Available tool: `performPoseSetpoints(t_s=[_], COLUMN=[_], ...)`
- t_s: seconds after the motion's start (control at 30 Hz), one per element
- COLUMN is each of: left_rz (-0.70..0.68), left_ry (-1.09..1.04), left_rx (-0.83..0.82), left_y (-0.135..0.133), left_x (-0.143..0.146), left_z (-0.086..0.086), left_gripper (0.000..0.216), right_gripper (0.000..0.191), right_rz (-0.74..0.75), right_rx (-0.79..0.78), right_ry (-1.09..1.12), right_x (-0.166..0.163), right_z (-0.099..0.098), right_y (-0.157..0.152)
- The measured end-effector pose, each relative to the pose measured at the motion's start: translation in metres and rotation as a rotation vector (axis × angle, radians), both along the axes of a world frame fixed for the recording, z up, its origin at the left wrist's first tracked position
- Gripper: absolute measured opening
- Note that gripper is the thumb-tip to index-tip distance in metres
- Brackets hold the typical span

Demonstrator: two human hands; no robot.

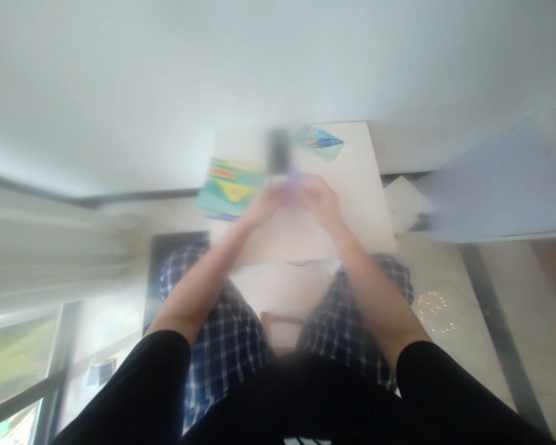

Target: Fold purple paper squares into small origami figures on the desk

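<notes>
Both of my hands meet over the white table (361, 198), in a blurred part of the view. A small purple thing (293, 182) shows between them, too smeared to name. My left hand (273, 196) is closed at its left side, fingertips against it. From the right, my right hand (317, 194) has its fingers curled round the same thing. Just beyond my hands lies a dark upright-looking rectangle (278, 150), its kind hidden by the haze. A green and yellow printed packet or booklet (231, 188) lies to the left of my left hand.
A teal and blue printed packet (324, 142) lies at the table's back edge, by the pale wall (278, 62). My knees in checked trousers (231, 327) are under the table's front edge. A large pale panel (505, 179) stands at right, and a window (18, 358) at lower left.
</notes>
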State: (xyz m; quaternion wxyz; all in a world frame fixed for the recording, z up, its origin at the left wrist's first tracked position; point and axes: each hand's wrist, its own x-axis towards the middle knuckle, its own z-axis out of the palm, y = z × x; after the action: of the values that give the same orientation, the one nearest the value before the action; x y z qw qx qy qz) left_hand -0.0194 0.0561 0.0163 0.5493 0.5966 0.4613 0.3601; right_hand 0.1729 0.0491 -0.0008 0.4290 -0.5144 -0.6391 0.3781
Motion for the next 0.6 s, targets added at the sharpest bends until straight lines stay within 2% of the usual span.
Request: performPoseSetpoints(t_s=[0.13, 0.37, 0.5, 0.6], left_rz=[0.057, 0.084, 0.077, 0.047], left_ry=[-0.012, -0.034, -0.086, -0.099], left_rx=[-0.021, -0.091, -0.035, -0.001], left_y=[0.001, -0.001, 0.0, 0.002], left_x=[-0.003, -0.005, -0.006, -0.009], left_z=[-0.008, -0.006, -0.011, -0.015], left_gripper=[0.055, 0.069, 0.064, 0.061], right_gripper=[0.044, 0.04, 0.039, 0.04], right_rz=[-0.007, -0.007, -0.048, -0.051], right_rx=[0.007, 0.031, -0.001, -0.086], right_ry=[-0.053, -0.127, -0.032, 0.081], right_x=[0.0, -0.004, -0.003, -0.001], right_z=[0.004, 0.005, 0.007, 0.011], right_y=[-0.004, -0.011, -0.007, -0.003])
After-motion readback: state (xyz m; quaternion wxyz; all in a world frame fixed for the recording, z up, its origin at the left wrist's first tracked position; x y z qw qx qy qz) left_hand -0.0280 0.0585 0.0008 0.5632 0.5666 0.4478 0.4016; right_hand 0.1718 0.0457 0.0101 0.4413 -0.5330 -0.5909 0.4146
